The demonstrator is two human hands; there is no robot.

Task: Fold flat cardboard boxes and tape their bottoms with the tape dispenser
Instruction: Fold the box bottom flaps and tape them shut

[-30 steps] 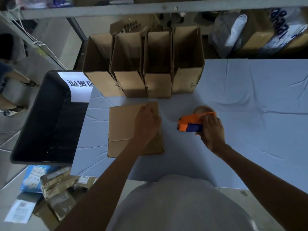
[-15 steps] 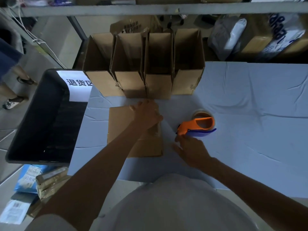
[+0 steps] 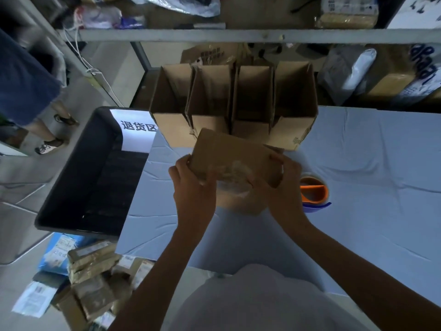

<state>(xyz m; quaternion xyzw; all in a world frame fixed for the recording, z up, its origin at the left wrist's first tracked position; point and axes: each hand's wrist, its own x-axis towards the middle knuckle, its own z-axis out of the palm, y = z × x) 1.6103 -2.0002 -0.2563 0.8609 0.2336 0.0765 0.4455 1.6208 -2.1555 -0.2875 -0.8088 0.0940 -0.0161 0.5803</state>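
Cardboard box held up off the surface, between both hands, in front of the person's chest. Long axis runs left to right and is tilted, with the left end further away than the right. Left hand grasps the left short end, fingers curled over the near face. Right hand clasps the right short end the same way. Neither hand is free.

A glossy patch on the face turned toward the camera looks like tape, so the bottom is probably sealed already; dim light, not certain.

Row of folded boxes stands upright directly beyond the held box, open tops up, at the far edge of the surface. The held box overlaps their lower fronts in view; contact cannot be told.

Tape dispenser sits on the surface just right of the right wrist, untouched and much nearer that hand than the left. Black bin lies off to the left, well apart.

Judgement: the coming move turns on the row lying straight ahead, a short push away from both hands.
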